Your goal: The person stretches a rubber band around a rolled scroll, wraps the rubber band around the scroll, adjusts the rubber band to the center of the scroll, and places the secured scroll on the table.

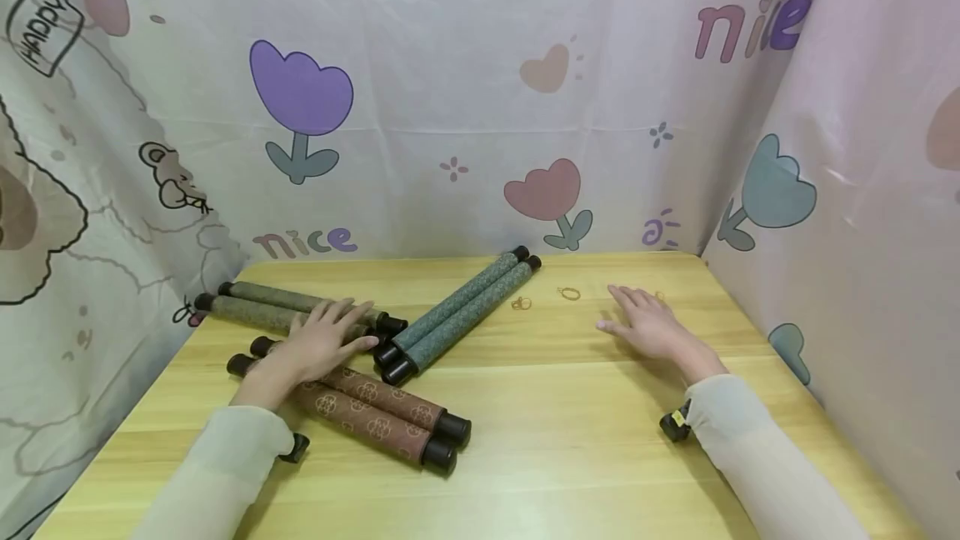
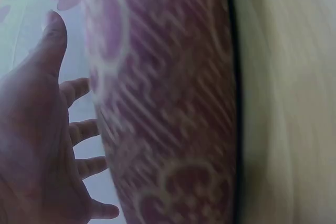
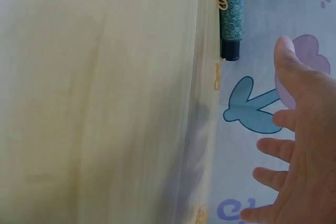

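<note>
Three double-rolled scrolls with black end knobs lie on the table. My left hand (image 1: pixel 318 348), fingers spread, is over the reddish-brown scroll (image 1: pixel 367 427) with pale flower patterns and the near end of the olive-green scroll (image 1: pixel 258 311). That brown scroll (image 2: pixel 163 77) fills the middle of the left wrist view; whether the hand touches it I cannot tell. A teal scroll (image 1: pixel 465 311) slants away at the middle. Over the table's right side, my right hand (image 1: pixel 652 327) has its fingers extended and holds nothing. Small tan bands, like rubber bands (image 1: pixel 569 294), lie between it and the teal scroll.
Another small tan band (image 1: pixel 660 296) shows just behind the right hand's fingers. A printed white curtain (image 1: pixel 420 107) hangs along the back and both sides of the light wooden table (image 1: pixel 555 440). Black cameras are strapped at both wrists.
</note>
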Available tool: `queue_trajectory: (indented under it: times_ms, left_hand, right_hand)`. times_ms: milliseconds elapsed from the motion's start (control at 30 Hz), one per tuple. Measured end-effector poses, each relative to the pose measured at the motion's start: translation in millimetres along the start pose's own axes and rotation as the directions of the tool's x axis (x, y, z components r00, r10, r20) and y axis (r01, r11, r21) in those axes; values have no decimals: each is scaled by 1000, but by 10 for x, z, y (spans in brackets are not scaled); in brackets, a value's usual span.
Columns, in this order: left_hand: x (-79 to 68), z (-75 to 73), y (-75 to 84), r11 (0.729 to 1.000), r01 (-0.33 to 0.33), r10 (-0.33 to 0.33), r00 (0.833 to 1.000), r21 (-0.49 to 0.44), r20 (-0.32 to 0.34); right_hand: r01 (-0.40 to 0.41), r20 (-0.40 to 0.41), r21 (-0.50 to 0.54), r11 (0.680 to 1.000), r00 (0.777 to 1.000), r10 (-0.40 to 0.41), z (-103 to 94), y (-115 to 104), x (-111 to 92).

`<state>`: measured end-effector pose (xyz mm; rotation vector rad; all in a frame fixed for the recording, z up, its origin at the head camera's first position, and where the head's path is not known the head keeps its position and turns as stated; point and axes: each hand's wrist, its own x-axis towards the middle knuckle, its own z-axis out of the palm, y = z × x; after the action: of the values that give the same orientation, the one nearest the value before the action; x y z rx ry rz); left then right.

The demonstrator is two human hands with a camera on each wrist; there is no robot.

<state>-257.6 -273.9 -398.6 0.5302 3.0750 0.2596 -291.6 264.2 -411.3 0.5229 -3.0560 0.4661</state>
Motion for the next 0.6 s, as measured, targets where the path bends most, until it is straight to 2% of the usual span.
queue_trajectory:
  times_ms: [200, 433, 600]
  left_hand:
    - [83, -15, 97, 999, -34, 34, 999, 5, -6]
    - [219, -63, 223, 995, -93, 92, 995, -32, -25]
    - [324, -105, 324, 989, -139, 137, 990, -46, -27]
  right_hand:
    - [29, -10, 71, 997, 1000, -29, 27, -70, 119]
    - [80, -33, 84, 993, 996, -77, 87, -229, 357]
    - [117, -11, 100, 988, 993, -117, 137, -371, 513]
